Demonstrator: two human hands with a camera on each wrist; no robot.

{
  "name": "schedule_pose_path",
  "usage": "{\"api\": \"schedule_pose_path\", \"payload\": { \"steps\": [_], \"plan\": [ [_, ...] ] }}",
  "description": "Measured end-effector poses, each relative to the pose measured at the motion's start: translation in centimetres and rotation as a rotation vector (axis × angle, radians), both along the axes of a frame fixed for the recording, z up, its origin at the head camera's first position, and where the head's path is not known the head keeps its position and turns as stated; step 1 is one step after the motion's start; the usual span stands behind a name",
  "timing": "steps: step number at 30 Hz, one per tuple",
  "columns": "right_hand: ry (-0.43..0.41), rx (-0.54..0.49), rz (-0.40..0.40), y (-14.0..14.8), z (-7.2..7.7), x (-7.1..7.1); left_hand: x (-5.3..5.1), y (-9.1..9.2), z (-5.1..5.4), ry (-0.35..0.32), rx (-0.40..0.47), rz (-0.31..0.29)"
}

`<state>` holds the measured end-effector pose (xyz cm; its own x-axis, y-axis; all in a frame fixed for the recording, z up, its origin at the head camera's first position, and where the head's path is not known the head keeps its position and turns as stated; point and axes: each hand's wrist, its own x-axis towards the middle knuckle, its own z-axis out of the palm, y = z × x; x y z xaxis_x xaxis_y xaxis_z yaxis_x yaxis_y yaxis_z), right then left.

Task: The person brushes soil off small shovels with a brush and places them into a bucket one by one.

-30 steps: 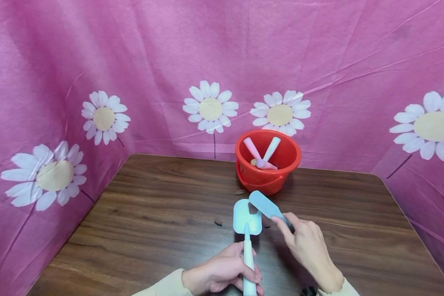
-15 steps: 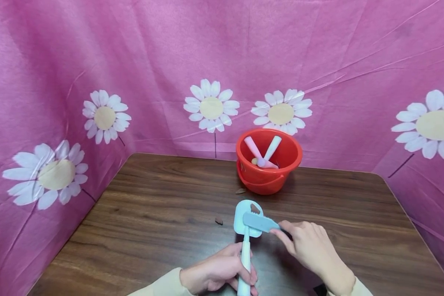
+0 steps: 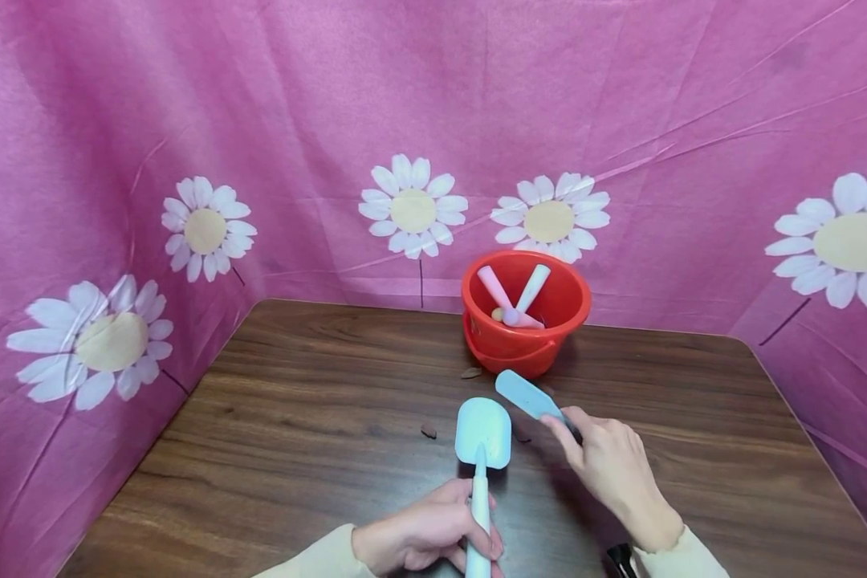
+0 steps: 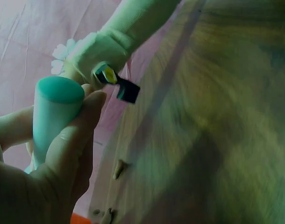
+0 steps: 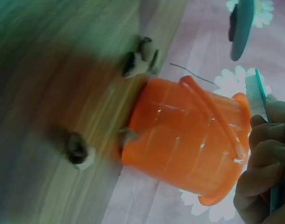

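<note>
My left hand [image 3: 437,526] grips the handle of a light blue toy shovel [image 3: 484,433], its blade forward and held over the table; the handle's end [image 4: 60,91] shows in the left wrist view. My right hand [image 3: 614,466] holds a light blue brush [image 3: 526,393] just right of and beyond the blade, apart from it. Pale bristles show on the brush [image 5: 255,95] in the right wrist view. Small brown pieces lie on the wood around the blade: one at left [image 3: 429,431], one [image 3: 471,372] by the bucket, one [image 3: 522,437] at right. Their kind is unclear.
A red bucket [image 3: 509,349] stands behind the shovel near the table's back edge. Inside are a pink-handled tool [image 3: 494,287], a white-handled tool [image 3: 533,289] and a small tan ball. Pink flowered cloth [image 3: 296,120] hangs around the wooden table [image 3: 296,385].
The brush swept back across the blade, then moved forward and right, off it. A brown piece earlier seen on the blade no longer shows there. The left hand has barely moved.
</note>
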<state>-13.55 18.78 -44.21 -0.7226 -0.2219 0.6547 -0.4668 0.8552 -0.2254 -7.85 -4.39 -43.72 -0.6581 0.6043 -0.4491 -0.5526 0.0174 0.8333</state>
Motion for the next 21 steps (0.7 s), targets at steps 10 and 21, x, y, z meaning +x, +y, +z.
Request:
{"api": "schedule_pose_path", "payload": {
  "steps": [10, 21],
  "plan": [
    [-0.104, 0.09, 0.204, -1.5, 0.7, 1.6, -0.4, 0.1, 0.0, -0.007, 0.017, 0.013],
    [-0.132, 0.121, 0.152, -1.9, 0.6, 1.9, 0.1, 0.1, -0.1, 0.034, -0.01, -0.009]
  ]
}}
